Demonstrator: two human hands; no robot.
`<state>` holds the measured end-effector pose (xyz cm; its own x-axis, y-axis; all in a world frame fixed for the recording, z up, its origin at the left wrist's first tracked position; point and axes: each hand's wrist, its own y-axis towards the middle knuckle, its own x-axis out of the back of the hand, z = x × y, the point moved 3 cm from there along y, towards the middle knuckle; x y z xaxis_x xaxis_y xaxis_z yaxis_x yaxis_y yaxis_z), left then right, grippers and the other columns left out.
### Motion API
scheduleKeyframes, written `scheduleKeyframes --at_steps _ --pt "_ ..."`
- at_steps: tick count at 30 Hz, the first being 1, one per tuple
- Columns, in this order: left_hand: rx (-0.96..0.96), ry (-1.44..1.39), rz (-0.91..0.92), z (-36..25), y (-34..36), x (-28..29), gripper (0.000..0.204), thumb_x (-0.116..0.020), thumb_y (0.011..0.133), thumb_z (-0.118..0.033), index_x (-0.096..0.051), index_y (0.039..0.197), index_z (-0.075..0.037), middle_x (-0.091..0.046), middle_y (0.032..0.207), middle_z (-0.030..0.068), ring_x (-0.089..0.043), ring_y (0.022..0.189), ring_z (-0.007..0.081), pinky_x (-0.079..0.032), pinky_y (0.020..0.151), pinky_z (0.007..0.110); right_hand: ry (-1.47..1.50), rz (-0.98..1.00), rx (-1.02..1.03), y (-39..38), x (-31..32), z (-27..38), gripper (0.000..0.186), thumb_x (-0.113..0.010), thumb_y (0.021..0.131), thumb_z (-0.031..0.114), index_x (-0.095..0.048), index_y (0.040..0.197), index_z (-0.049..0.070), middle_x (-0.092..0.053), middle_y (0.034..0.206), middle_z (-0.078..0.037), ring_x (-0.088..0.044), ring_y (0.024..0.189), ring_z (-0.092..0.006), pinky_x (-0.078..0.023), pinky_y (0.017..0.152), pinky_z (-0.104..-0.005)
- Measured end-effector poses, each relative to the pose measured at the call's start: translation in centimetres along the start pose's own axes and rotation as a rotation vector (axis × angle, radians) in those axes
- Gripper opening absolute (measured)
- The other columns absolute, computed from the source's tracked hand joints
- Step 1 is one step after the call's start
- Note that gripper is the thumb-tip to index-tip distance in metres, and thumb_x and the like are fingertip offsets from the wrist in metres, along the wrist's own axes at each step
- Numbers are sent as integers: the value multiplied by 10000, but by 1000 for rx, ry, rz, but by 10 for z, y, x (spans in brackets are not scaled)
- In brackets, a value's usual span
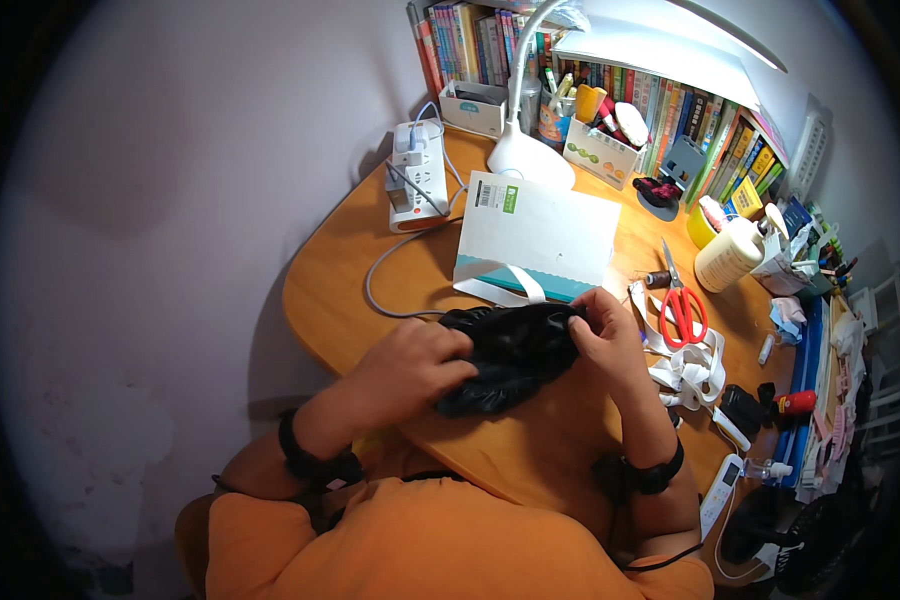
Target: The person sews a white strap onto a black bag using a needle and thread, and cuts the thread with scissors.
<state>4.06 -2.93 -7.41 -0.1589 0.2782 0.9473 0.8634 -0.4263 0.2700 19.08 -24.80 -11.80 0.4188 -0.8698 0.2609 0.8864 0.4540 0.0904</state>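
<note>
Where the wooden tabletop (350, 270) curves away from a pale wall, a white desk lamp (530, 155) shines down on a row of books (670, 110) along the far edge, with pen holders and small boxes in front of them. A white power strip (417, 178) lies near the far left edge, a white folder with a teal strip (535, 235) beside it, and red-handled scissors (681, 305) rest on white straps (690, 365) toward the right edge, close to a pale bottle (728, 255). At the near edge a black cloth (510, 355) lies bunched on the wood between both hands. The left hand (410, 365) is curled, fingers pressed down onto the cloth's left side. The right hand (605, 335) pinches the cloth's upper right edge between thumb and fingertips. Both forearms come up from an orange shirt, each wrist wearing a black band.
</note>
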Motion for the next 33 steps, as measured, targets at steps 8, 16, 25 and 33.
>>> scheduleKeyframes --at_steps 8,16,25,33 --pt "71 42 291 15 -9 3 218 -716 818 -327 -600 831 -144 -579 813 7 -548 784 206 -405 786 357 -221 -41 -4 0 6 10 89 -600 797 36 -599 883 14 -479 595 -20 -468 572 -79 -393 543 -252" --pt "115 -199 -49 10 7 27 120 -667 880 -214 -619 837 -113 -590 796 47 -569 773 252 -422 725 382 -72 55 -42 0 4 -7 110 -598 822 34 -584 923 -6 -495 639 -2 -457 608 -62 -382 562 -232" --pt "681 -1213 174 37 86 -42 323 -601 991 -312 -661 1092 -12 -653 910 -27 -573 782 39 -473 692 195 244 319 -119 -2 -9 -7 154 -595 911 29 -584 1054 -24 -609 843 -10 -540 782 -58 -453 680 -217" --pt "669 -1891 -127 42 101 0 192 -622 971 -253 -591 1050 -81 -482 695 -86 -371 554 6 -312 497 153 134 374 -204 -4 -9 -6 145 -552 895 -8 -623 1021 -20 -586 839 45 -530 754 -23 -445 665 -195"
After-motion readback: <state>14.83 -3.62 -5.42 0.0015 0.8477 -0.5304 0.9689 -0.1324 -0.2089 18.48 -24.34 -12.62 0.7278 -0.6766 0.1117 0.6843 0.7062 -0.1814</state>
